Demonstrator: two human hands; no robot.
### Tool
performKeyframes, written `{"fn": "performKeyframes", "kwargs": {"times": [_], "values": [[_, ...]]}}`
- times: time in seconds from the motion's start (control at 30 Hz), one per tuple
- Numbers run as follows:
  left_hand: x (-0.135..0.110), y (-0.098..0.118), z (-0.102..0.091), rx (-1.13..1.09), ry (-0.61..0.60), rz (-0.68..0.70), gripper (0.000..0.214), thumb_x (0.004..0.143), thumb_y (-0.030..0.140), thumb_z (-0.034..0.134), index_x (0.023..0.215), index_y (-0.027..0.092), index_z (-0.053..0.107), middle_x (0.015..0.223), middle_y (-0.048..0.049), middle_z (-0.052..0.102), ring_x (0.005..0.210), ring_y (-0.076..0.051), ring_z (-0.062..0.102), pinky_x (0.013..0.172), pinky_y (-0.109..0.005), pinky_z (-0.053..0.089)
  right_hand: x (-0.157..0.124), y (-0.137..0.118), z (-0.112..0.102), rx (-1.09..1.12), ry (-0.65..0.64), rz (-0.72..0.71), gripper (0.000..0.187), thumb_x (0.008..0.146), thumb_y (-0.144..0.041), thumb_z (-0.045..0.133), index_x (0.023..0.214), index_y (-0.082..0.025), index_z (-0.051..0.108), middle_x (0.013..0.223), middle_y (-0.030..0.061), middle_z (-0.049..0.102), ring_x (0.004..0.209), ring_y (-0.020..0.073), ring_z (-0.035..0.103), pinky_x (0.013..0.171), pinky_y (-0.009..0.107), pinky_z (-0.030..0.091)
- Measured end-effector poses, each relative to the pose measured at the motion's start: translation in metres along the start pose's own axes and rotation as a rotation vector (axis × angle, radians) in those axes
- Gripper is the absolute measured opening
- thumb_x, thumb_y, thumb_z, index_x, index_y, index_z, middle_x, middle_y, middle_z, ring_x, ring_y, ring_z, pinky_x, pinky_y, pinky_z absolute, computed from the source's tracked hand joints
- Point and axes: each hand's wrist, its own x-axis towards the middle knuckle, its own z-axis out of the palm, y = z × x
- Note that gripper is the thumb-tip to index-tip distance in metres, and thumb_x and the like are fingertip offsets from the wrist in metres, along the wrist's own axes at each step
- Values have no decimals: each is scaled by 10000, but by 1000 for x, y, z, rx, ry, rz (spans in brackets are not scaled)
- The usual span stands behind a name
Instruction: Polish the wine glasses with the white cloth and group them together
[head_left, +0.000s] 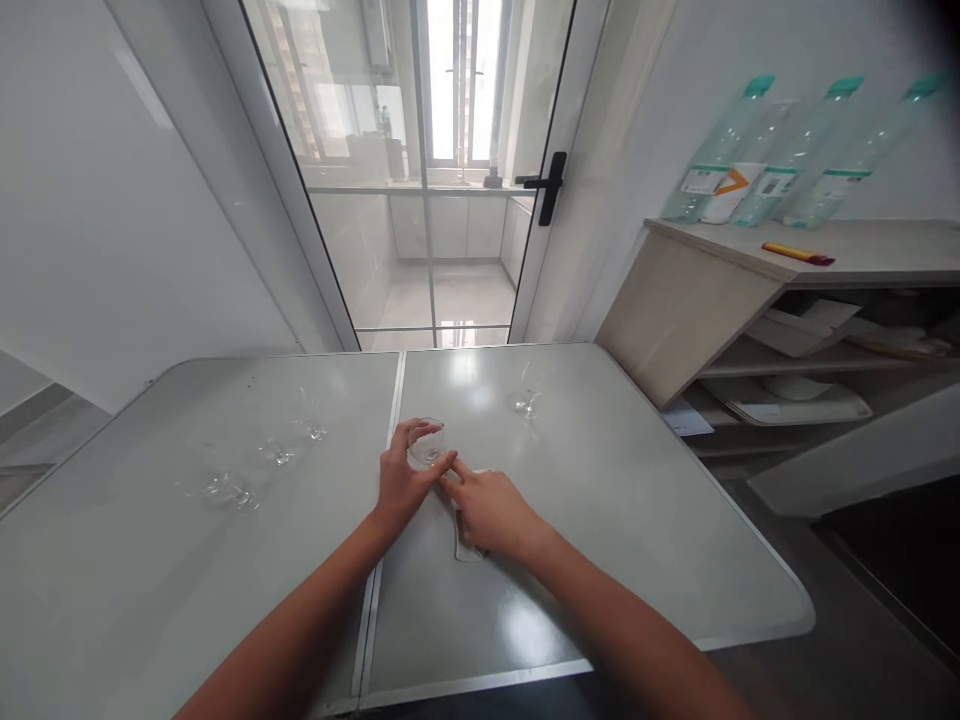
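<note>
Near the table's centre seam, my left hand (405, 475) is closed around a clear stemmed glass (427, 445), its bowl tilted up and away. My right hand (491, 505) meets it from the right, with its fingertips at the lower end of the glass beside the left thumb. A pale folded cloth (469, 545) shows beneath the right hand, and the fingers appear closed on it; the palm hides most of it. Another clear glass (527, 403) is on the table to the right. Several clear glasses (279, 453) are on the left half, their outlines faint.
The grey-green table (637, 520) has a metal edge and a seam. Beyond it is a glazed door (465, 270) with a black handle (553, 188). At right, a wooden shelf unit (720, 240) carries several plastic bottles (780, 165) and a yellow-red packet (796, 254).
</note>
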Motion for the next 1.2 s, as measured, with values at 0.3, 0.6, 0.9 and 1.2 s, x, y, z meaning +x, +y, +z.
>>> {"fn": "performKeyframes", "kwargs": {"times": [0.3, 0.6, 0.9, 1.2], "values": [[4, -10, 6, -14, -99, -62, 590, 782, 364, 834, 1290, 256, 556, 1359, -116, 647, 1298, -296, 607, 1094, -491, 453, 5, -9, 11, 26, -35, 105, 695, 778, -207, 634, 1455, -235, 481, 1506, 143, 518, 817, 242, 729, 735, 362, 546], [4, -19, 10, 37, -48, -69, 725, 840, 404, 781, 1464, 311, 423, 1560, -129, 442, 1278, -290, 591, 1064, -507, 478, 15, 42, 9, 94, -9, 526, 781, 827, -202, 548, 1586, -251, 371, 1686, 129, 243, 1029, 278, 719, 863, 401, 534], [4, -20, 14, 14, -78, -75, 517, 880, 382, 742, 1311, 276, 477, 1524, -128, 461, 1150, -248, 650, 1019, -495, 510, 21, 70, 6, 139, -6, 624, 838, 820, -222, 503, 1630, -241, 288, 1717, 93, 120, 1092, 306, 695, 895, 448, 517], [5, -23, 12, 5, -58, -117, 431, 900, 422, 688, 1258, 270, 502, 1478, -132, 487, 1109, -259, 665, 998, -517, 522, 32, 75, 2, 106, 6, 637, 850, 806, -197, 505, 1627, -234, 289, 1713, 126, 131, 1016, 292, 719, 851, 438, 528]]}}
